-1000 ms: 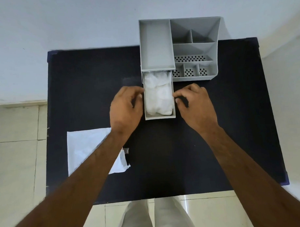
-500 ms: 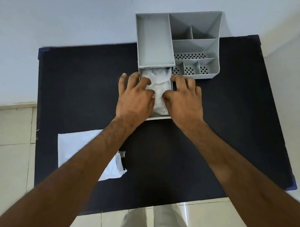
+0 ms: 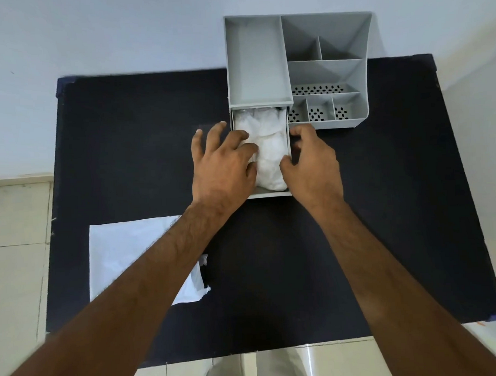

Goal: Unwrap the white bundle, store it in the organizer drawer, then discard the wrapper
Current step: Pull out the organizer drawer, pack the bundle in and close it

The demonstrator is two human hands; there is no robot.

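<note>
The white bundle [image 3: 269, 147] lies crumpled inside the pulled-out drawer [image 3: 271, 195] of the grey organizer [image 3: 299, 70]. My left hand [image 3: 223, 166] rests flat on the bundle's left side with fingers spread, covering the drawer's left wall. At the drawer's right wall my right hand [image 3: 310, 163] is curled, thumb touching the bundle's right edge. The flat white wrapper [image 3: 125, 254] lies on the black table at the near left, partly hidden under my left forearm.
The organizer stands at the far middle of the black table [image 3: 382, 211], against a pale wall, with several open compartments on its right. Tiled floor shows to the left and below the table's near edge.
Both hands went from the drawer's sides onto the bundle. Since then my right hand has slid back to the drawer's right wall, while my left stays on the bundle.
</note>
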